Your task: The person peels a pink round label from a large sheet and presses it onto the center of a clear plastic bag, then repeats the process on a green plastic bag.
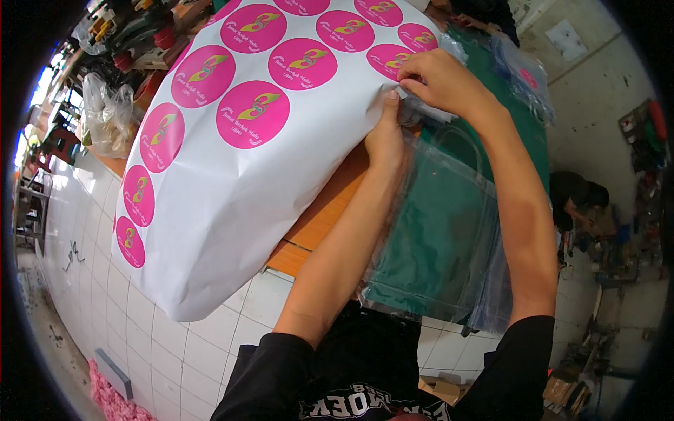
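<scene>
A large white sheet [232,189] printed with rows of pink round stickers [253,114] spreads over the table and droops past its left and near edges. At the sheet's right edge my left hand [386,137] grips the paper, thumb on top and fingers hidden beneath. Just above it, my right hand [442,81] is closed in a pinch at the rim of a pink sticker [388,61]; whether the sticker has lifted cannot be seen. Under my forearms lie clear plastic bags with handles [435,224], flat on the green table surface [523,151].
Orange-brown wood [330,203] shows between the sheet and the bags. More clear bags [523,77] are stacked at the far right. A full plastic bag [109,119] stands at the left. Another person [579,196] bends over at the right; a further person is partly visible at the far edge.
</scene>
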Demonstrator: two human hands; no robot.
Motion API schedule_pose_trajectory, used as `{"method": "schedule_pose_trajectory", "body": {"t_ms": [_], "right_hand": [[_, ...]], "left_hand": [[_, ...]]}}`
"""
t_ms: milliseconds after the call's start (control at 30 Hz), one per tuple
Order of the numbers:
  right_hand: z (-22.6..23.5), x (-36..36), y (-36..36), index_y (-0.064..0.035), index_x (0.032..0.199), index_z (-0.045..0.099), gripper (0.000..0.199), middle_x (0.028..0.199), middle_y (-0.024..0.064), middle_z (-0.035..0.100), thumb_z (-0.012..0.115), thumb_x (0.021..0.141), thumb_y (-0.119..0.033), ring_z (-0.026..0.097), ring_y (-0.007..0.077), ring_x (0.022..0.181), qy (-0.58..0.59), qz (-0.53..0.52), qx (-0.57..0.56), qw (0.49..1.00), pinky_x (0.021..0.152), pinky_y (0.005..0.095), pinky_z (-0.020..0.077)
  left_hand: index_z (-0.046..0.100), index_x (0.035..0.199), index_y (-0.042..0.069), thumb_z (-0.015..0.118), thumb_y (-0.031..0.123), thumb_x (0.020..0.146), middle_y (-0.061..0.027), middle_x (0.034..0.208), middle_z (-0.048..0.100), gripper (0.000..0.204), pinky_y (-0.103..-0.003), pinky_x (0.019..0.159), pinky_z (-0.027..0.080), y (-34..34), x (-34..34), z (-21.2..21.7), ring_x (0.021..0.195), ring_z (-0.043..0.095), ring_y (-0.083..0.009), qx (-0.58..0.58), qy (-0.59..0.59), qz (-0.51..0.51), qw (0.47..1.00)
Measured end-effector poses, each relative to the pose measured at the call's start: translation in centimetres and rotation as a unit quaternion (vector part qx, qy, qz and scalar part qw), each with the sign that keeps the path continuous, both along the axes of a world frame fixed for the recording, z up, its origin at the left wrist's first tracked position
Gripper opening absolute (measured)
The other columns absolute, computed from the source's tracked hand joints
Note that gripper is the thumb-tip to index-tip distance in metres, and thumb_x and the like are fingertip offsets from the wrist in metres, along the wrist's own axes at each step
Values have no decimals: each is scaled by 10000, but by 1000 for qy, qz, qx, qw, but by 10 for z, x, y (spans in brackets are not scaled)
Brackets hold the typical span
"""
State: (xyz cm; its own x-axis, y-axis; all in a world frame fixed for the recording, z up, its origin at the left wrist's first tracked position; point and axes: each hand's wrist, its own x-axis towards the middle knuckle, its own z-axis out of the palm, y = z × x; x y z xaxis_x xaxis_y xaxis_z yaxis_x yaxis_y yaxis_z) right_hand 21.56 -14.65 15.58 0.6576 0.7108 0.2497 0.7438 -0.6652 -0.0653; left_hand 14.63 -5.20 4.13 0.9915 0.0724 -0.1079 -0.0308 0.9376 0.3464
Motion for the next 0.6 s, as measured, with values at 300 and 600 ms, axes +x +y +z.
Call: {"method": "schedule_pose_trajectory", "body": {"t_ms": [300, 600], "right_hand": [[-6, 14, 1, 5, 890, 627, 137, 813, 188, 665, 628, 899, -132, 642, 375, 765, -13, -4, -5, 1000, 695, 455, 508], [-7, 53, -7, 4, 884, 631, 130, 789, 199, 660, 630, 898, -124, 631, 367, 728, -51, -13, 20, 998, 683, 448, 497]], "left_hand": [[613, 1367, 69, 693, 346, 1037, -47, 1192, 690, 438, -405, 934, 539, 3, -5, 6, 1081, 659, -186, 39, 17, 19, 999], [600, 1370, -56, 702, 345, 1034, -75, 1290, 669, 533, -318, 1004, 512, -6, -3, 4, 1142, 653, -162, 29, 88, 24, 995]]}}
